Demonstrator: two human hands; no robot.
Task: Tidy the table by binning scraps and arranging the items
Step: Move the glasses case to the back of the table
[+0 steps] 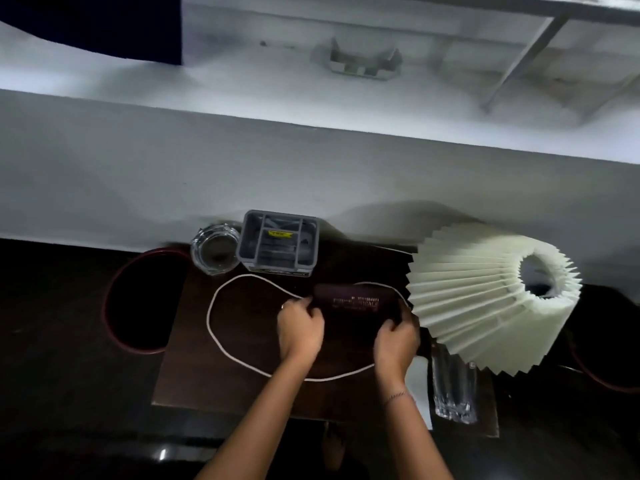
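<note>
Cream pleated lampshade (485, 299); grey organiser (277, 244); white cord (221, 344); maroon case (356, 303), gold lettering.

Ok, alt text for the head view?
A left hand and a right hand grip the two ends of a dark maroon rectangular pouch with gold lettering on a dark wooden table. A white cord lies looped beside it; behind stand a clear glass ashtray and a grey plastic compartment tray, with a cream pleated lampshade at right.
</note>
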